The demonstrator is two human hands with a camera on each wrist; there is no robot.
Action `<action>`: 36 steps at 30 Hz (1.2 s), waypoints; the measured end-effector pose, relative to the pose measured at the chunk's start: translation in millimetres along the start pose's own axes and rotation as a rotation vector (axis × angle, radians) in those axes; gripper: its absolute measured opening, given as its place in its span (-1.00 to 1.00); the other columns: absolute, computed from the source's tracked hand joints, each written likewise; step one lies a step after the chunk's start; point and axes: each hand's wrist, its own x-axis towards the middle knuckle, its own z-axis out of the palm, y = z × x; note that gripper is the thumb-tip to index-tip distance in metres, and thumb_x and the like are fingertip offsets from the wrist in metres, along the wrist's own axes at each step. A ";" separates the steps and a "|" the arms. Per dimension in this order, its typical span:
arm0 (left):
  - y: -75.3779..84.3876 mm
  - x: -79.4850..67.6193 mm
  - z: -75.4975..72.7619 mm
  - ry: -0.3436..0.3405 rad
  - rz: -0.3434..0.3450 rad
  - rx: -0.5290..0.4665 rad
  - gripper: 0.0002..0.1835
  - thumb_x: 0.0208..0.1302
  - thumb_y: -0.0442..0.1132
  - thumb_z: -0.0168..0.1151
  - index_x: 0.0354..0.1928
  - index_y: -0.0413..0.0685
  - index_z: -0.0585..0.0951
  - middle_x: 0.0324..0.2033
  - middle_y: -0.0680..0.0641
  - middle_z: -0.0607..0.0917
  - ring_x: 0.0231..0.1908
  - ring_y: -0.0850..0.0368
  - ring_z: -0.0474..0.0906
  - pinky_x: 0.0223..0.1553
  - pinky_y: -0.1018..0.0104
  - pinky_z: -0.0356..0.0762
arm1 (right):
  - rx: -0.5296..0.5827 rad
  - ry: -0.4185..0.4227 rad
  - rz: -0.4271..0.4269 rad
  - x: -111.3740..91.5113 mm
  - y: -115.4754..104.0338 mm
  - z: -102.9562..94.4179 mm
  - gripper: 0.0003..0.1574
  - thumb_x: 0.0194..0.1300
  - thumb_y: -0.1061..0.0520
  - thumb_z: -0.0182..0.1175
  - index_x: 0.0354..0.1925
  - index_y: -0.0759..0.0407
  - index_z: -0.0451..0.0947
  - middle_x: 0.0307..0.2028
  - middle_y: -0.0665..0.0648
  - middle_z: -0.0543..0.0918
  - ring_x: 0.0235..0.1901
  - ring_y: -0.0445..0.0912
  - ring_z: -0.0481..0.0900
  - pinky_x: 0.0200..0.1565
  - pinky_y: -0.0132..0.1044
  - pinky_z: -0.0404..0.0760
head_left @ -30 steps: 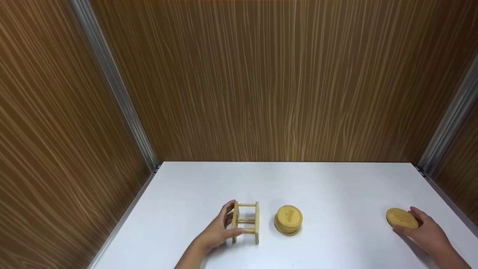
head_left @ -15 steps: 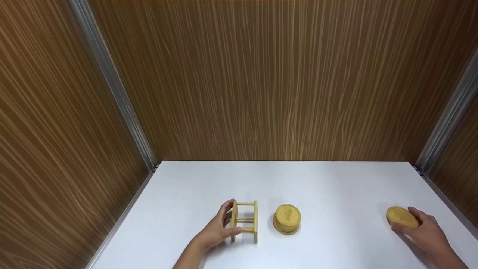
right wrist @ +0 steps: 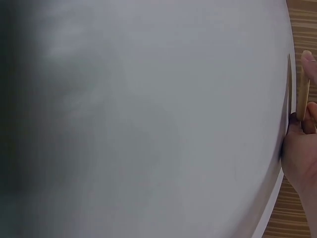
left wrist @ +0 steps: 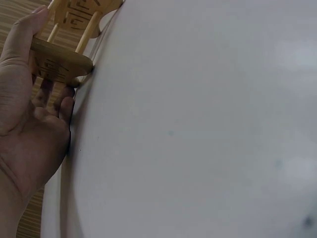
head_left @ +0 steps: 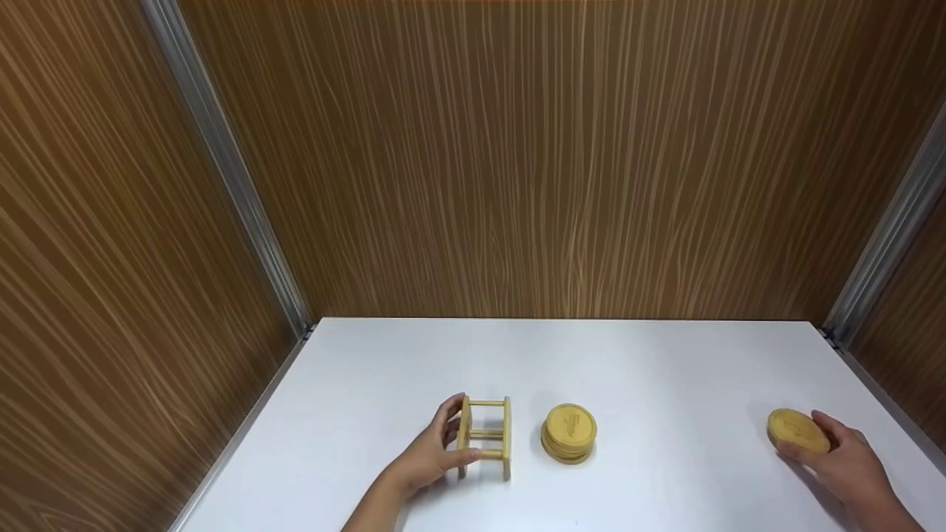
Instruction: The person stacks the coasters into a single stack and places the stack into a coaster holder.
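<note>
My left hand (head_left: 425, 459) grips the left side panel of a small wooden coaster rack (head_left: 507, 440), thumb in front and fingers behind. In the left wrist view the rack (left wrist: 62, 60) shows carved cut-outs in its panels, joined by thin rods. To the rack's right, a stack of round wooden coasters (head_left: 571, 426) sits on the table, apart from both hands. Far to the right, my right hand (head_left: 850, 457) pinches a round wooden coaster (head_left: 797, 430) by its edge, slightly tilted. Only that coaster's thin edge (right wrist: 303, 96) shows in the right wrist view.
The white table (head_left: 665, 384) carries these things. Wood-grain panels (head_left: 517, 162) enclose it at the back and both sides, with metal posts (head_left: 229, 162) in the corners. A dark blur covers the left of the right wrist view.
Almost nothing differs. Both hands keep their holds on the rack and the coaster; the whole head view shifts by only a few pixels.
</note>
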 end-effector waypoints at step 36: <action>0.8 -2.0 1.3 0.005 -0.004 -0.010 0.28 0.25 0.05 0.63 0.78 0.17 -0.09 0.77 -0.15 0.01 0.74 -0.29 0.03 0.78 -0.23 -0.08 | -0.082 0.028 -0.065 -9.9 2.4 -1.7 0.49 0.45 -0.32 0.37 0.64 0.57 -0.29 0.46 0.80 -0.01 0.43 0.71 0.17 0.49 0.51 0.34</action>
